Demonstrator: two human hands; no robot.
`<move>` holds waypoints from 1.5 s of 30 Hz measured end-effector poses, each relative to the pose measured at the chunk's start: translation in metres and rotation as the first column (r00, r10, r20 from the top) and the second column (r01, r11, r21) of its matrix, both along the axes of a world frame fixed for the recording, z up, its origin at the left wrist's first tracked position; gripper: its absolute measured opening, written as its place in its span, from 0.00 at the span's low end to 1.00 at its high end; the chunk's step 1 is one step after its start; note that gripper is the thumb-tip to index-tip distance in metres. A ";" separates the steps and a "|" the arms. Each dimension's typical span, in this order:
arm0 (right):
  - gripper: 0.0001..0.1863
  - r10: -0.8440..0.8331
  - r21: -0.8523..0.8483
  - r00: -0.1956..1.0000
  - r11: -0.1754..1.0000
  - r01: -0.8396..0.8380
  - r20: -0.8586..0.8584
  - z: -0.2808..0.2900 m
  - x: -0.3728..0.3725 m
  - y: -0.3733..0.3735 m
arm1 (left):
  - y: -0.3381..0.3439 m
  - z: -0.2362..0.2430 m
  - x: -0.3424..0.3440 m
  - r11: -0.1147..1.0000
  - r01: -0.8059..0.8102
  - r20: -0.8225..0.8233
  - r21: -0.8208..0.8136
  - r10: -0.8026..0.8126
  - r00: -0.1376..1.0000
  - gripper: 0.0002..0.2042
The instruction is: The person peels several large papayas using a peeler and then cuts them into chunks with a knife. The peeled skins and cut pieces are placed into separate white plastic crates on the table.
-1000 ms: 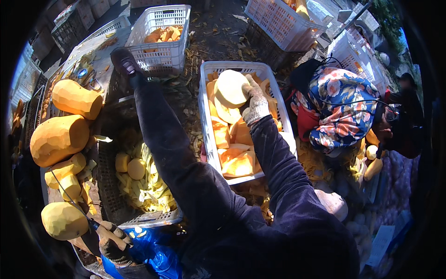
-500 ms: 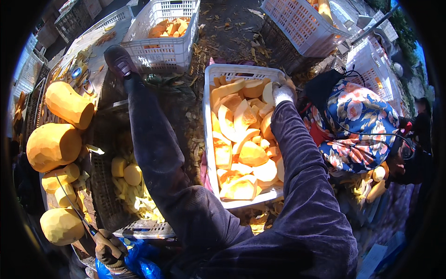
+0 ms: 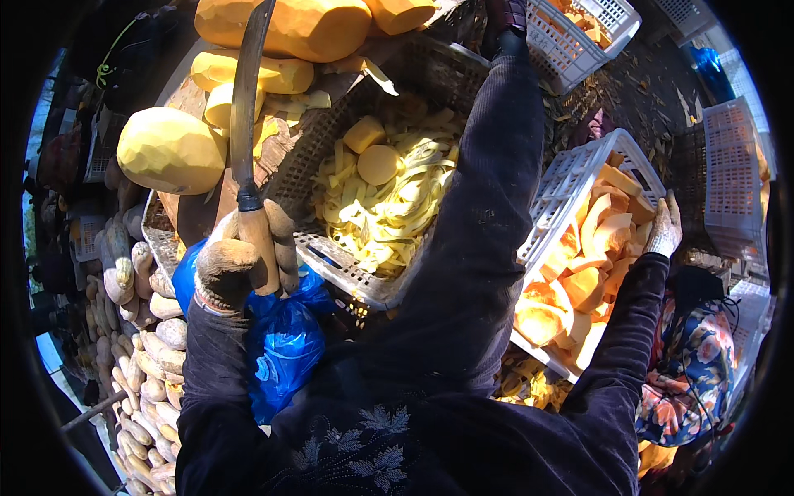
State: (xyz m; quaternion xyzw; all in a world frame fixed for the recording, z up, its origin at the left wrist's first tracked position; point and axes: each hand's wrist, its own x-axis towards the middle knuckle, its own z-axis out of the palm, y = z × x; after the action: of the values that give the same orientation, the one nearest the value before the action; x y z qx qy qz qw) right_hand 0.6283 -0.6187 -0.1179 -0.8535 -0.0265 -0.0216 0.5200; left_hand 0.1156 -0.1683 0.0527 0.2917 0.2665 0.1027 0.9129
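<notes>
In my gloved left hand [image 3: 248,252], closed round its wooden handle, a long knife [image 3: 245,116] stands with its blade upward. Beside the blade lies a peeled round squash [image 3: 172,150]; larger peeled squash [image 3: 302,29] lie past it on a wooden board [image 3: 186,208]. My gloved right hand [image 3: 665,225] rests at the right rim of a white crate [image 3: 571,169], fingers stretched out. Cut orange squash chunks [image 3: 585,285] fill that crate. Between the two hands, a dark crate [image 3: 327,149] holds pale peelings [image 3: 405,198] and a few squash pieces.
A blue plastic bag [image 3: 285,355] lies beside my left forearm. Many unpeeled squash [image 3: 149,372] are heaped at the left. More white crates [image 3: 575,41] stand at the far right. A person in a floral top [image 3: 686,372] is close to my right arm. My outstretched leg [image 3: 475,215] separates the crates.
My view has swung left, so the scene sits farther right. My left hand has lifted the knife nearer, its blade now pointing up. My right hand stays at the white crate's rim, its fingers now extended.
</notes>
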 end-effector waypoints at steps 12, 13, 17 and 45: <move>0.22 0.902 -0.381 -0.060 -0.240 -0.893 -0.428 -0.036 -0.178 0.414 | 0.011 -0.024 -0.008 0.894 0.445 -0.171 0.062 -0.430 0.887 0.26; 0.22 0.869 -0.454 -0.009 -0.268 -0.850 -0.495 -0.055 -0.185 0.419 | 0.011 -0.025 -0.009 0.867 0.496 -0.187 0.044 -0.480 0.857 0.25; 0.21 0.784 -0.536 0.207 -0.182 -0.824 -0.585 -0.092 -0.207 0.449 | 0.017 -0.026 -0.028 0.657 0.721 -0.251 0.222 -0.676 0.693 0.26; 0.20 0.656 -0.794 0.645 0.113 -0.598 -0.392 -0.201 -0.248 0.471 | 0.009 -0.018 -0.100 0.994 -0.014 -0.172 -0.111 -0.006 0.985 0.27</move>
State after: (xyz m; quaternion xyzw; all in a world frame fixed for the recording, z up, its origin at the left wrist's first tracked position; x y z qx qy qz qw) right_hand 0.3800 -0.1477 -0.3185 -0.8930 -0.4046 0.1920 -0.0449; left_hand 0.0155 -0.1589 0.0342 0.2474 0.3502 0.0639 0.9011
